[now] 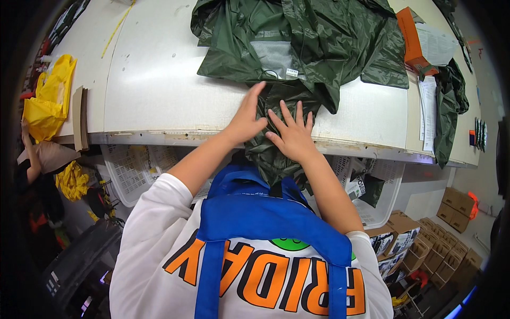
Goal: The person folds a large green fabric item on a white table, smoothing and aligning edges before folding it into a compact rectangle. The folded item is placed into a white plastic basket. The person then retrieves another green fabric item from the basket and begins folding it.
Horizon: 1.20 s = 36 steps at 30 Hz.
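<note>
A dark green rain jacket (329, 48) of thin shiny fabric lies crumpled over the far side of the worktable, with grey mesh lining and a small white label showing. One narrow part of it runs toward me and hangs over the near table edge against my blue apron (255, 212). My right hand (293, 135) rests on that part, palm down with fingers spread. At its left border is my left hand (247, 118), fingers stretched out and thumb apart, touching the fabric's side. Neither hand grips anything visible. The lower end of the hanging part is bunched near my waist.
The worktable (154, 95) has a metal front edge. Yellow fabric (50, 101) and cardboard strips (80, 118) lie left, near another person's arm (32, 154). An orange box (416, 42), papers and dark green fabric (447, 114) lie right. White crates (127, 178) stand below; cartons (441, 250) stack lower right.
</note>
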Available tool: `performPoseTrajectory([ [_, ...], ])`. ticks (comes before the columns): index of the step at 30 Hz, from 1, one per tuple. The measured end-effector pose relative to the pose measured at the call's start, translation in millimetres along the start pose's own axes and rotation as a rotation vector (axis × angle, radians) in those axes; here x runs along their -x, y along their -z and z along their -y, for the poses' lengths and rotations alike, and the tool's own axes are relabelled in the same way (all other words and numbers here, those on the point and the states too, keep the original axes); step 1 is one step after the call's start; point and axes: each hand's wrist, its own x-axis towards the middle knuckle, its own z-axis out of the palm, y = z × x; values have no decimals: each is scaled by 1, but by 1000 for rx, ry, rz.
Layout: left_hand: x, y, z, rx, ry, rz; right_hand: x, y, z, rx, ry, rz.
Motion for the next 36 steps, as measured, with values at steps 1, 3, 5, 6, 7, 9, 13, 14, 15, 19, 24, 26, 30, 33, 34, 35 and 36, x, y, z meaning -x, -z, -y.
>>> performPoseTrajectory([
  [1, -2, 0, -1, -302, -180, 9, 0, -2, -1, 35, 15, 9],
  [3, -5, -4, -2, -761, -321, 213, 6, -4, -26, -222, 99, 72],
  [5, -1, -5, 8, -936, -213, 297, 22, 10, -42, -595, 91, -36],
  [6, 1, -4, 12, -1023, -155, 334, 35, 26, -44, -435, 41, -107],
  [7, 3, -6, 16, -1032, -118, 333, 52, 36, -40, -229, 32, -78],
  [9, 4, -10, 14, -1038, -119, 302, 73, 38, -30, 0, 105, 35],
  [13, 2, -8, 8, -954, -36, 404, 51, 5, -23, -212, 93, -14],
  [14, 1, -1, 11, -915, -4, 454, 42, 0, -20, -503, -181, 6],
  [15, -7, 13, 23, -851, -8, 552, 25, 5, -16, -633, -350, -116],
  [19, -13, 38, -3, 402, 377, 7, -11, 7, -27, -425, -556, -150],
  [24, 11, -12, -39, -828, -309, 165, -27, 17, -23, -223, -664, 126],
  [26, 15, -10, -20, -903, -199, 306, -21, 32, -15, -276, -396, -138],
  [30, 16, -8, -9, -918, -352, 311, -36, 29, -67, -279, -259, -641],
  [33, 14, -10, 1, -891, -429, 303, -46, 34, -82, 79, -427, -782],
  [34, 13, -7, 4, -909, -433, 295, -56, 48, -51, -79, -411, -672],
  [35, 14, -6, 6, -921, -436, 294, -64, 57, -24, -232, -402, -556],
  [36, 12, -5, 5, -929, -453, 297, -69, 59, -4, -376, -399, -447],
])
